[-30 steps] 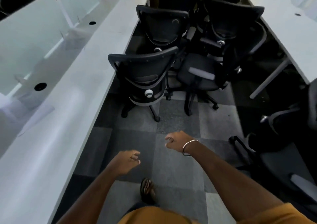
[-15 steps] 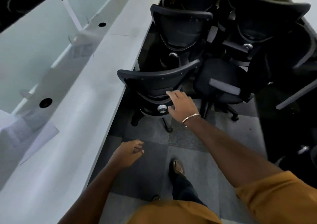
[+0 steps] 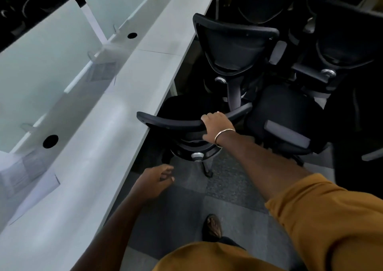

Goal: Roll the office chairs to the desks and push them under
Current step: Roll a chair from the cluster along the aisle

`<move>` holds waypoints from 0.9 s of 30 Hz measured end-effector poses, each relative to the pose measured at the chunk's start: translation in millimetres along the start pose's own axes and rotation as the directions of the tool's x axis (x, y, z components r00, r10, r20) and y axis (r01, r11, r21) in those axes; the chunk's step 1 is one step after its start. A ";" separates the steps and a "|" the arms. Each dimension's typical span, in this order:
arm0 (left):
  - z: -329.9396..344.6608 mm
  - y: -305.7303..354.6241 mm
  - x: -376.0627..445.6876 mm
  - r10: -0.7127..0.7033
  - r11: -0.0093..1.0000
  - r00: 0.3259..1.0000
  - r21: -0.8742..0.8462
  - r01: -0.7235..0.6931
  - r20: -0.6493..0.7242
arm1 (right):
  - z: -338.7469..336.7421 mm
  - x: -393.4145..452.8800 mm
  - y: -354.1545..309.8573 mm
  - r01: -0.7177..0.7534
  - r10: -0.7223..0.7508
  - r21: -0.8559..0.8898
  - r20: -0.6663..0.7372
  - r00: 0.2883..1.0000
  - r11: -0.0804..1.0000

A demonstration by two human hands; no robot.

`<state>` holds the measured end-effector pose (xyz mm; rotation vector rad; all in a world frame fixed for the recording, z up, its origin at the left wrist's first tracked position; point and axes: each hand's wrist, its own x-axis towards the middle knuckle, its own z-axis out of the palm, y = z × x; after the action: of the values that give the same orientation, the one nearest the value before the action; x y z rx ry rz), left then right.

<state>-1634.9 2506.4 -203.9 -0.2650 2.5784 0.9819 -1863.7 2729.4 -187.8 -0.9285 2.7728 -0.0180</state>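
While the right hand (image 3: 217,128) curls its fingers (image 3: 207,117) over the nearest chair's backrest (image 3: 178,123) beside the bench (image 3: 103,125), the left hand (image 3: 154,180) hangs loosely curled, holding nothing.

Frosted glass divider (image 3: 41,48) stands along far side, clear brackets at its foot. Two round black cable holes (image 3: 50,141) in white surface. Grey carpet tiles (image 3: 232,189) below, light and dark squares. Sandalled foot (image 3: 213,227) planted on carpet. Mustard sleeve (image 3: 323,219) lower right.
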 end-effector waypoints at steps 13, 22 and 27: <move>-59.1 55.7 84.8 0.017 0.965 0.965 0.258 0.053 -0.263 | 13.7 -7.8 11.0 0.012 -0.005 0.119 -0.054 0.999 0.993; -49.8 35.3 80.7 0.137 0.885 0.971 0.464 -0.032 -0.195 | 27.1 -39.9 -1.9 -0.033 0.041 0.160 -0.048 0.998 0.987; -49.3 35.1 69.8 0.205 0.848 0.952 0.527 -0.056 -0.228 | 33.1 -64.2 -23.7 -0.078 0.085 0.169 -0.034 0.996 0.982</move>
<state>-1722.6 2496.2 -176.8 -0.0788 3.0311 0.2634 -1792.8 2750.6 -205.4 -0.7800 2.7916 -0.2565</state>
